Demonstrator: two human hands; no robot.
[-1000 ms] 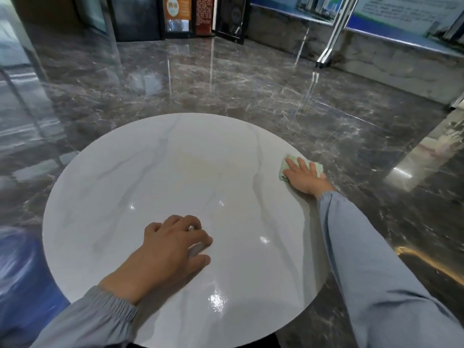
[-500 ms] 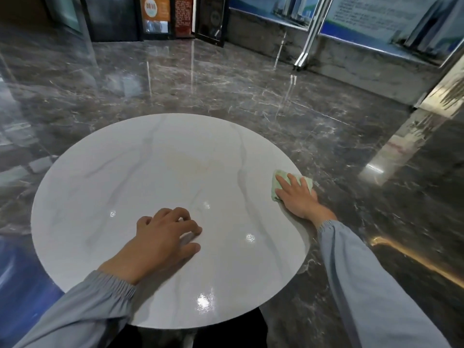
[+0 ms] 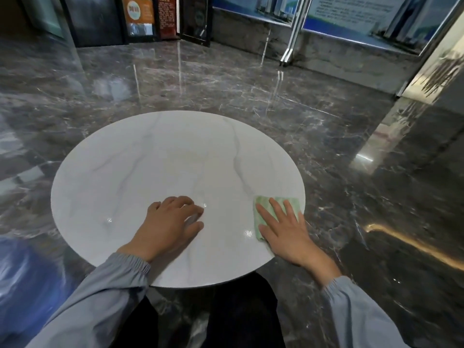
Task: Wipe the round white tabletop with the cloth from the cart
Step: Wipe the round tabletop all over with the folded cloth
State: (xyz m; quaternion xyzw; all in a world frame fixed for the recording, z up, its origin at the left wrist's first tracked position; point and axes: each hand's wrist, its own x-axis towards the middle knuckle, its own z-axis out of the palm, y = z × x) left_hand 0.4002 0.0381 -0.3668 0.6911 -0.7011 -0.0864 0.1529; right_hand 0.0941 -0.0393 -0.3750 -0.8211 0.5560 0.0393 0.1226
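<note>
Head view: right hand (image 3: 288,234) presses cloth (image 3: 292,202) at tabletop (image 3: 150,172) edge.

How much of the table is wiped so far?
Done: the cloth is out and lying on the table. In hand: the right hand presses it flat at the right edge, while the left hand rests near the middle. Left: hard to say, since the top shines all over and shows no wiped or dirty patches; the far and left parts may need a pass.

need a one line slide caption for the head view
Right hand presses a green cloth flat at the right edge of the round white tabletop while the left hand rests on it.
</note>
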